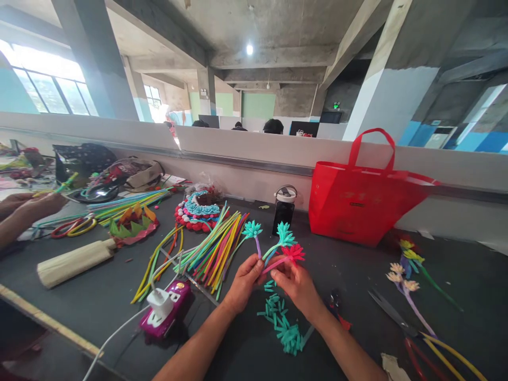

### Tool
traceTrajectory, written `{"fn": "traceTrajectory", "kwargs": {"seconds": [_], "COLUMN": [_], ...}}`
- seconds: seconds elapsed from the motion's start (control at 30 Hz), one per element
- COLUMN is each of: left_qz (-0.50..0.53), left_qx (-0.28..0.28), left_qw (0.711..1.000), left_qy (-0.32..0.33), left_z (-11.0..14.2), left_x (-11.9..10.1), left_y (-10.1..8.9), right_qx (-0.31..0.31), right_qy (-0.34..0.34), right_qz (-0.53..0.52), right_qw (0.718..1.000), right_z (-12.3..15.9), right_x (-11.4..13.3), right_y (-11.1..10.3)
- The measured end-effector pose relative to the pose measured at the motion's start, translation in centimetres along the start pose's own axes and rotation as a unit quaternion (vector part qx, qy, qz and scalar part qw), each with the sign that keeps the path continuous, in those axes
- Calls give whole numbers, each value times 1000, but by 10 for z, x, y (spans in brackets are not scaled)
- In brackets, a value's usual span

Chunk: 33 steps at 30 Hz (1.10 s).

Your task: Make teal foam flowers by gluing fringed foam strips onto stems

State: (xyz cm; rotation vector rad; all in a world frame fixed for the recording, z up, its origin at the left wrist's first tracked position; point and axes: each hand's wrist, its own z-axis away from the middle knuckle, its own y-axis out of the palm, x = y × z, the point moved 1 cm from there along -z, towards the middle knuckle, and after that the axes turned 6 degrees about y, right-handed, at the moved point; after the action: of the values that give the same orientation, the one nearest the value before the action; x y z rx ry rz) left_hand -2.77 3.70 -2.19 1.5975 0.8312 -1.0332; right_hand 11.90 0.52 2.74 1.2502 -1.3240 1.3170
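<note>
Both my hands meet near the middle of the dark table. My left hand (246, 280) pinches the stems of pipe-cleaner flowers, among them a teal flower (252, 229) on a purple stem and another teal flower (285, 234) on a pale green stem. Closed on the pink stem of a red flower (293, 253) is my right hand (293, 283), its fingertips close to the left ones. Below them lies a pile of short teal pieces (288, 336). A bundle of coloured pipe cleaners (216, 254) rests to the left of my hands.
A purple power strip (169, 309) with a white plug sits front left. Scissors (397, 317) and finished flowers (407, 278) lie at right. A red bag (357, 206) stands behind, beside a phone (283, 214). Another person's hands (35, 206) work at far left.
</note>
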Motion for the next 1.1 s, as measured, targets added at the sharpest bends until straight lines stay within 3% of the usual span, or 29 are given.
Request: {"fn": "traceTrajectory", "kwargs": {"seconds": [0.23, 0.3, 0.37, 0.4, 0.47, 0.57, 0.63, 0.8, 0.93, 1.1], "left_qz": [14, 13, 13, 12, 12, 11, 7, -1, -1, 4], "left_qx": [-61, -67, -67, -64, -55, -36, -25, -24, -35, -45], "left_qw": [998, 998, 997, 998, 998, 999, 1000, 1000, 999, 999], "left_qy": [0, -10, -18, -20, -21, -15, -12, -11, -15, -24], "left_z": [-3, -3, -3, -3, -3, -3, -2, -2, -4, -5], "left_x": [5, 6, 5, 5, 4, 2, 1, 1, 4, 10], "left_y": [-2, -2, -1, 0, 2, 3, 4, 3, 1, -4], "right_qx": [141, 96, -6, -57, -107, -75, -43, -38, -110, -223], "right_qy": [57, 32, -46, -94, -179, -245, -268, -294, -308, -337], "right_qz": [126, 138, 196, 251, 388, 524, 554, 539, 494, 400], "right_qw": [980, 985, 980, 962, 898, 812, 787, 788, 806, 823], "right_z": [15, 22, 23, 20, 10, -12, -24, -38, -38, -22], "right_x": [30, 45, 59, 65, 73, 75, 73, 72, 89, 122], "right_y": [-46, -48, -43, -38, -27, -13, -7, -8, -29, -71]}}
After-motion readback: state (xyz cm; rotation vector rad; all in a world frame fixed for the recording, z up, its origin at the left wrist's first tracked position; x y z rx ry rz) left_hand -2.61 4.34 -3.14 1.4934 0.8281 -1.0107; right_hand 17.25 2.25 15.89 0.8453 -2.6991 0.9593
